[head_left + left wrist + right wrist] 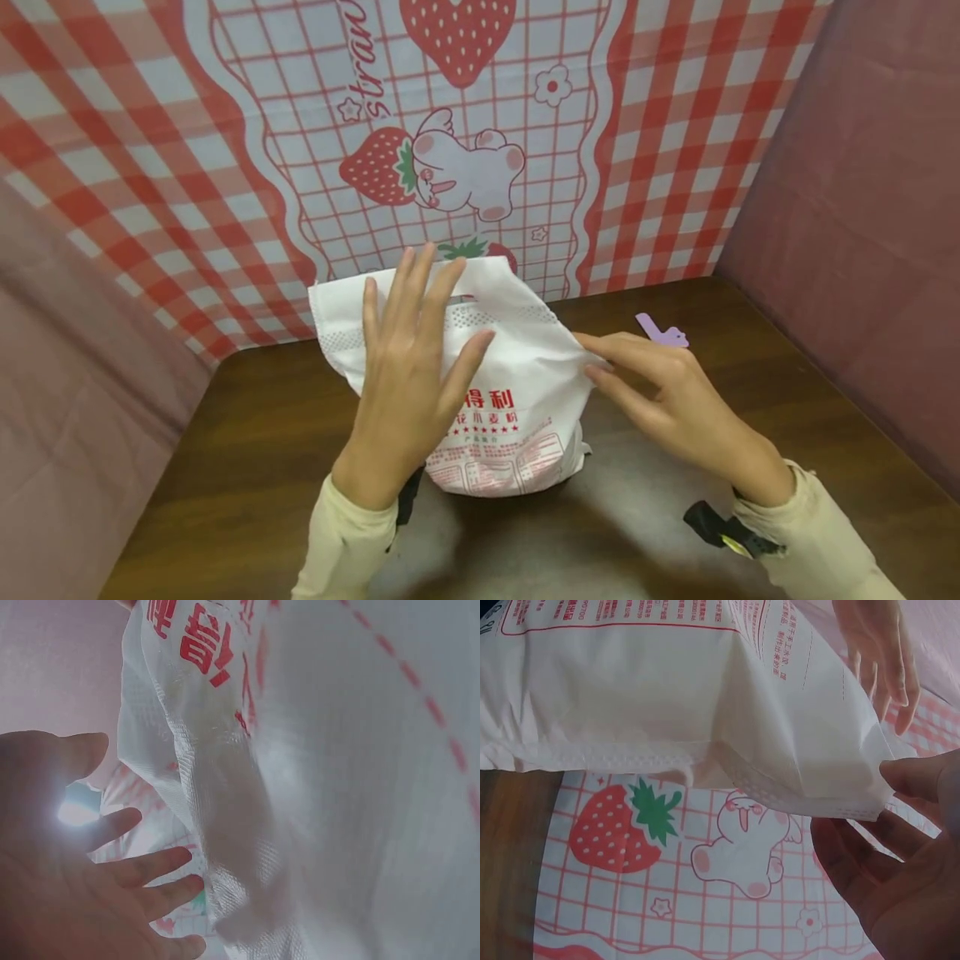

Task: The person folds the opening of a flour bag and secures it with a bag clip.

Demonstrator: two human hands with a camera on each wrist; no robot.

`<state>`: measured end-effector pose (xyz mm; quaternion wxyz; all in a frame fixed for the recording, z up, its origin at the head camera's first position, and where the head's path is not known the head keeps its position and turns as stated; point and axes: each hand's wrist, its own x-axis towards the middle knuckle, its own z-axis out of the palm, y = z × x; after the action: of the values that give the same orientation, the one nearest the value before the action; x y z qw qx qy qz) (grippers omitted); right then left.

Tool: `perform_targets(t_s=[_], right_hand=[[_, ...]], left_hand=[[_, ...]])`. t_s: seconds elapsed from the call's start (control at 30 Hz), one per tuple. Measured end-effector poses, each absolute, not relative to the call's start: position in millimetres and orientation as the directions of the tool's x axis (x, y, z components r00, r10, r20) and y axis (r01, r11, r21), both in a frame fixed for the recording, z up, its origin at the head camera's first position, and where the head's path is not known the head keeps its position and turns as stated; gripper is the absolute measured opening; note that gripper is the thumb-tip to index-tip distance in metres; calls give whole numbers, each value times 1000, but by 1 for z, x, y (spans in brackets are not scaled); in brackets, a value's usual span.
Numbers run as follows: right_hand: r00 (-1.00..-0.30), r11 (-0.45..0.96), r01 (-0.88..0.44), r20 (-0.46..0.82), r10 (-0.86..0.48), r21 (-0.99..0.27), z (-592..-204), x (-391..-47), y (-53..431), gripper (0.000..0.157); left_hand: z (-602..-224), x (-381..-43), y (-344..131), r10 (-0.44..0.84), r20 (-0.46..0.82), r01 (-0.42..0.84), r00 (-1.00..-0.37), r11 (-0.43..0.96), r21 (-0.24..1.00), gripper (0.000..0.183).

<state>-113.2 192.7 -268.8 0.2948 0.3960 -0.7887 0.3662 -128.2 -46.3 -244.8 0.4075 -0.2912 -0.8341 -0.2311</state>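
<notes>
A white flour bag (525, 358) with red printing stands on the table, a cut-out handle slot near its top edge. My left hand (401, 375) is held up over the bag's left part in the head view, fingers straight and spread. In the left wrist view those fingers (150, 866) are extended beside the bag's woven side (225, 802), gripping nothing. My right hand (675, 396) pinches the bag's right side edge between thumb and fingers. The right wrist view has the thumb (907, 776) on one face of the bag's corner (855, 802) and fingers behind it.
A small flat lilac piece (663, 332) lies on the brown wooden table (247, 450) at the back right. Behind the bag hangs a red-checked cloth (300, 158) with strawberries. Pink cloth walls (847, 167) close off both sides.
</notes>
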Motion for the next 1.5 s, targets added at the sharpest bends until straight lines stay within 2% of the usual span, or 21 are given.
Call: perform_targets(t_s=[0.37, 0.57, 0.73, 0.87, 1.03, 1.1, 1.2, 1.4, 1.5], right_hand=[[-435, 299, -897, 762, -480, -324, -261, -107, 190, 37], [-420, 319, -902, 762, -492, -291, -262, -106, 189, 36], [-429, 364, -890, 772, -470, -273, -263, -105, 188, 38], [-443, 405, -875, 778, -446, -267, -264, -106, 189, 39], [-484, 471, -839, 771, -414, -274, -275, -114, 193, 43], [-507, 492, -823, 759, -409, -284, -280, -117, 196, 44], [-534, 521, -802, 740, -409, -291, -285, -121, 200, 41], [-530, 549, -793, 743, -409, -264, -290, -125, 205, 28], [-535, 562, -785, 742, -404, -261, -292, -126, 206, 22]], left_hand=[[-243, -124, -42, 355, 804, 706, -477, 699, 111, 59], [-241, -121, -44, 330, 838, 708, -435, 700, 92, 62], [-239, -119, -49, 306, 863, 705, -401, 705, 77, 43], [-236, -119, -49, 315, 883, 749, -348, 659, 60, 24], [-231, -113, -46, 388, 894, 842, -224, 539, -23, 16], [-230, -109, -46, 417, 887, 851, -197, 522, -56, 15], [-231, -107, -47, 441, 873, 836, -211, 544, -73, 16], [-237, -107, -50, 472, 824, 783, -313, 620, -57, 30], [-239, -108, -50, 463, 820, 771, -335, 636, -45, 30]])
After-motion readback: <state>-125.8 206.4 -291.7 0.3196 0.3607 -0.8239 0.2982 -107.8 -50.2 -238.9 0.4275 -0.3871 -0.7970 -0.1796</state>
